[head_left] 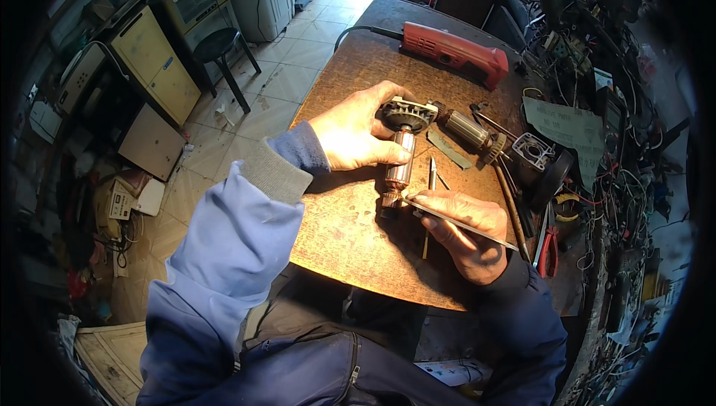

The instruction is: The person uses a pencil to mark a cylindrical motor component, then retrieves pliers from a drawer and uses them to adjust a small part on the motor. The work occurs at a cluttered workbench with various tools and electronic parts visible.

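My left hand (358, 133) is wrapped round a motor armature (401, 171) with copper windings, upright on the wooden workbench (343, 234), with a round fan and bearing plate (409, 113) at its top. My right hand (466, 234) grips a thin flat metal tool (470, 228), its tip at the armature's commutator (391, 202). Just right of the armature lie thin pointed tools (432, 175) and a dull green strip (449, 151). A second armature (466, 128) rests beyond them.
A red power tool body (453, 54) with a cord lies at the back. Metal housing parts (531, 154), cardboard (561, 130) and pliers (550, 249) crowd the right side beside tangled wires. A black stool (218, 51) and cabinets (153, 63) stand on the left.
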Tool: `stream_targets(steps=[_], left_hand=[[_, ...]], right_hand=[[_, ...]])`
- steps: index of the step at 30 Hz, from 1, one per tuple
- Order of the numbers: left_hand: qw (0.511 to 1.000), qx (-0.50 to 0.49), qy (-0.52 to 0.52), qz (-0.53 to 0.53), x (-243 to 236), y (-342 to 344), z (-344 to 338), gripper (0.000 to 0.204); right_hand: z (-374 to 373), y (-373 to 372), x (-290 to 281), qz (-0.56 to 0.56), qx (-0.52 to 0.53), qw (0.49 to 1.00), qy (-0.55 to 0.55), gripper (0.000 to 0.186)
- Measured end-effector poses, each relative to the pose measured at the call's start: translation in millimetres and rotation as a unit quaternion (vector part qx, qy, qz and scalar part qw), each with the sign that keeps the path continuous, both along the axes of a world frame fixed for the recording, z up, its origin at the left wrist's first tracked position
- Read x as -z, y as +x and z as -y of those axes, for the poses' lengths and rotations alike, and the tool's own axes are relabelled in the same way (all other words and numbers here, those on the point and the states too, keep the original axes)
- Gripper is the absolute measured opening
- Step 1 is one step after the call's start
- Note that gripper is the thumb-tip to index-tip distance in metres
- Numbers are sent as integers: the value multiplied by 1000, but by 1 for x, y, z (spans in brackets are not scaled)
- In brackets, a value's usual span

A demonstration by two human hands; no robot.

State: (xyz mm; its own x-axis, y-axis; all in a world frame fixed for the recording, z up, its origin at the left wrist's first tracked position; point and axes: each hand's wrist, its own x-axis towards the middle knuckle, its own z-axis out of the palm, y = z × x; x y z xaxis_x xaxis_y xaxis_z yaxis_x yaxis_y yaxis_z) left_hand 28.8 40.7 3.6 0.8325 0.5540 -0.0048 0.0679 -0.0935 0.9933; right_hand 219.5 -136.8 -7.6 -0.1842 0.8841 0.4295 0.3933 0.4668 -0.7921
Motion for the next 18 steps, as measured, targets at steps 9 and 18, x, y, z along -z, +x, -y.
stream_targets(steps=[9, 18], left_hand=[[1000, 10, -7, 10, 1, 0, -2, 77], [1000, 5, 1, -7, -1, 0, -1, 77]], right_hand=[[1, -1, -1, 12, 1, 1000, 8, 26], [-1, -2, -1, 39, -10, 998, 48, 28]])
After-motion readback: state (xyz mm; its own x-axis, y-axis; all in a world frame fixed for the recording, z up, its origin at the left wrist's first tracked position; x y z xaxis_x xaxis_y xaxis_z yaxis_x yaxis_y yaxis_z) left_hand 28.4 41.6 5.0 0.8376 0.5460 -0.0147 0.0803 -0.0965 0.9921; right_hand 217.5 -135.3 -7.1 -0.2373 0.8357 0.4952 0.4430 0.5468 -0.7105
